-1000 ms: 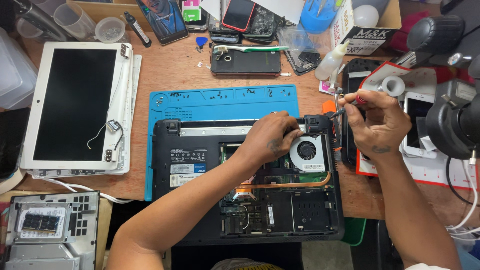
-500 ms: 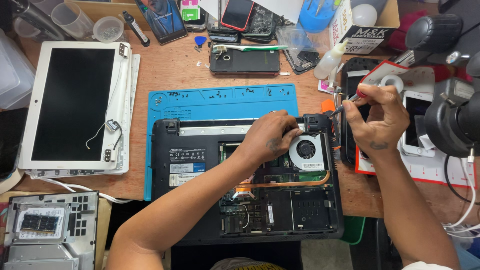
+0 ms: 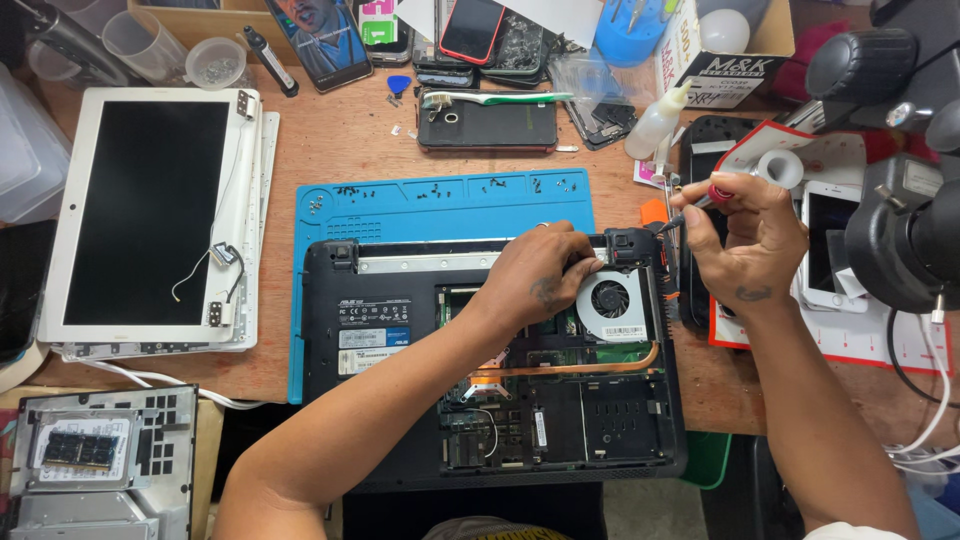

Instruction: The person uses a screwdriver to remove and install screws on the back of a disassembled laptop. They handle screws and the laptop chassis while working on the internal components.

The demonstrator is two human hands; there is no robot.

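Note:
An opened black laptop base (image 3: pixel 400 330) lies underside up on a blue work mat (image 3: pixel 440 205), with its cooling fan (image 3: pixel 612 300) and copper heat pipe (image 3: pixel 570 370) exposed. My left hand (image 3: pixel 540 275) rests on the base just left of the fan, fingers bent down at the top edge near the hinge corner (image 3: pixel 628 243). My right hand (image 3: pixel 750 245) holds a red-handled screwdriver (image 3: pixel 700 205), its tip pointing down-left at that corner.
A white laptop screen panel (image 3: pixel 140 210) lies at left, a removed cover with memory sticks (image 3: pixel 90 455) at lower left. Phones (image 3: pixel 487 125), a glue bottle (image 3: pixel 660 120) and a box (image 3: pixel 720 50) sit at the back. A microscope (image 3: pixel 900 220) stands at right.
My right hand with the screwdriver has shifted slightly left toward the laptop's upper right corner. My left hand has stayed by the fan.

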